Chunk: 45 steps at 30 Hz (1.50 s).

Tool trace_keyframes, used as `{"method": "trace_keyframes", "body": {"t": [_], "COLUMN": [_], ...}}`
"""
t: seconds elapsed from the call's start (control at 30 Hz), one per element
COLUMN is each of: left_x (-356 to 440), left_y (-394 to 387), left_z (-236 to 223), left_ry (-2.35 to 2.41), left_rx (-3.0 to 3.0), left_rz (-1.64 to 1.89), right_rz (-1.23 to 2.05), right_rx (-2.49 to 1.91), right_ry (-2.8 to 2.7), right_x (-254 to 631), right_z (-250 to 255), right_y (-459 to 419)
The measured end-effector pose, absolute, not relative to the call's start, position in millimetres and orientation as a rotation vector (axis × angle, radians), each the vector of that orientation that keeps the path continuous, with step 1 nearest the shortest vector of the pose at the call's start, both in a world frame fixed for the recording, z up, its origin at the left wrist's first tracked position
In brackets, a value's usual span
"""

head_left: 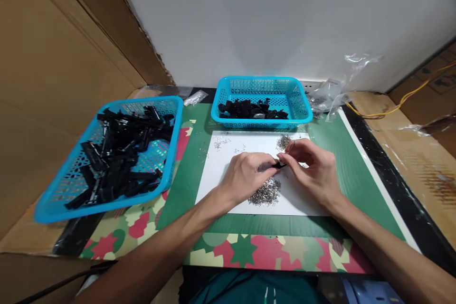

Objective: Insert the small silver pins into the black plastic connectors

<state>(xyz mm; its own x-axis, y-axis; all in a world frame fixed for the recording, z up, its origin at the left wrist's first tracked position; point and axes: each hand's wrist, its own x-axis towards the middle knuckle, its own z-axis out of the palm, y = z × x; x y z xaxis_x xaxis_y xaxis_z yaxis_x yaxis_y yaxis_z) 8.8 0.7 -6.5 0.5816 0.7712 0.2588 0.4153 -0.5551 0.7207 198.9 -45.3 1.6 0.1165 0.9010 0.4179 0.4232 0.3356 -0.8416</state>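
Observation:
My left hand is closed around a small black plastic part, whose end sticks out past the thumb. Close against that end, the thumb and forefinger of my right hand are pinched together. Whatever they hold is too small to make out. Below the hands a heap of tiny shiny metal pieces, perhaps springs, lies on a white sheet. A smaller heap of similar bits sits just behind my right fingers.
On the left stands a blue basket of long black plastic parts. A second blue basket at the back holds smaller black pieces. Clear plastic bags lie beside it, near a yellow cable. A green mat lies under the sheet.

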Motion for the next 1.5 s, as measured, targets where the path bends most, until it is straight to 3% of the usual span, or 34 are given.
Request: {"method": "trace_keyframes", "body": {"t": [0.23,0.6,0.87,1.17,1.5], "left_x": [3.1,-7.3,29.5,90.7,62.9], "left_y": [-1.3,5.7,52.0,88.4,71.4], "left_z": [3.5,6.9,65.7,70.7,59.2], "left_ry": [1.112,1.105,1.151,1.075,0.947], "left_rx": [2.073,2.082,2.374,2.844,2.974], "left_rz": [0.793,1.092,1.205,0.671,0.448], "right_rz": [0.476,0.693,0.688,0.663,0.705], "right_rx": [-1.205,-1.354,-1.364,-1.288,-1.314], "right_ry": [-1.005,-1.182,-1.266,-1.235,-1.260], "right_x": [242.4,243.6,245.8,252.4,263.4], "right_z": [5.8,-12.3,-5.6,0.9,0.2], "right_y": [-25.7,-8.3,-7.8,-7.3,-19.1]}}
